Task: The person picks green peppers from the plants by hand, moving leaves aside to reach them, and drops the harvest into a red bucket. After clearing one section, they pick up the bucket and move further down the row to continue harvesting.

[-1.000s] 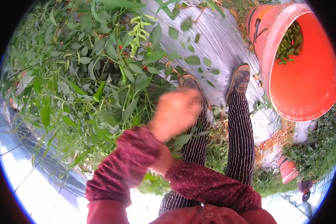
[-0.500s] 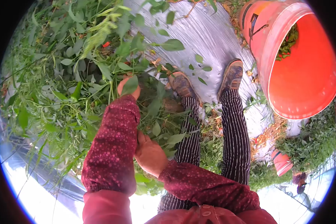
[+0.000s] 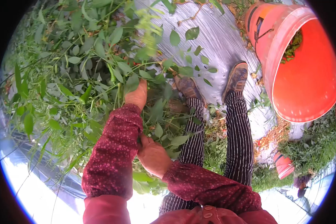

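Observation:
My left hand (image 3: 137, 95) reaches in among the pepper plants (image 3: 97, 48); leaves cover its fingers, so I cannot see what they touch. A green chili pepper (image 3: 112, 74) hangs just left of it, and another green pepper (image 3: 86, 94) is farther left. Below, my right hand (image 3: 154, 156) is held against the underside of my left sleeve (image 3: 117, 149). Its visible fingers are curled, with the tips hidden behind the sleeve and leaves, and whatever they may hold is out of sight.
A large red bucket (image 3: 306, 93) lies tipped at the right, with green peppers or leaves (image 3: 293, 46) inside. Silvery plastic sheeting (image 3: 212, 37) covers the ground under my shoes (image 3: 236, 76). A smaller red bucket (image 3: 283, 165) and another person (image 3: 301, 183) are at lower right.
My left hand has moved slightly up and right among the leaves, and the stems around it have shifted. My right hand stays by the left sleeve. The view has shifted a little.

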A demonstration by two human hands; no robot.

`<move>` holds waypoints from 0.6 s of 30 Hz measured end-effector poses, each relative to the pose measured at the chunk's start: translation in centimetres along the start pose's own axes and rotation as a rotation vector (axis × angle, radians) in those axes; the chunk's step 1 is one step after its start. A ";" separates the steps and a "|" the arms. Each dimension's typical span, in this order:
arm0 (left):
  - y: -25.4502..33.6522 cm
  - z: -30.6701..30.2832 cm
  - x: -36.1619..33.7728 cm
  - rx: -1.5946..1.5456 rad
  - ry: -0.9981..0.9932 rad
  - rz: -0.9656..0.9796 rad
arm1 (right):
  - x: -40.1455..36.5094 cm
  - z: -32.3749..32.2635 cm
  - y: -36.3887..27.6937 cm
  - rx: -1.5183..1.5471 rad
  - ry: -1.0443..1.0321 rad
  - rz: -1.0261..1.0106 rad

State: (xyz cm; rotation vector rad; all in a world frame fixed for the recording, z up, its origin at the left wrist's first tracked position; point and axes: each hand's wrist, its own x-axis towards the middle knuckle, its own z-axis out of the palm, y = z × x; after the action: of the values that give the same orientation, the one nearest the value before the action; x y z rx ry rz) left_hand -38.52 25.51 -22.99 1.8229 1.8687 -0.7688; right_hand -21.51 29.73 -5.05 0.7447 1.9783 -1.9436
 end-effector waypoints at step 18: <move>1.5 1.4 -1.2 -0.129 0.142 0.123 | 0.0 -0.7 -0.7 -0.027 -0.070 0.032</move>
State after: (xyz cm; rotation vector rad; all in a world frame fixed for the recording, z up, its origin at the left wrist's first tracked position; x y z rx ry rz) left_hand -37.09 23.69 -23.38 1.9320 1.8256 -0.4768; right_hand -21.80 30.45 -4.45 0.6882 1.9362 -1.8943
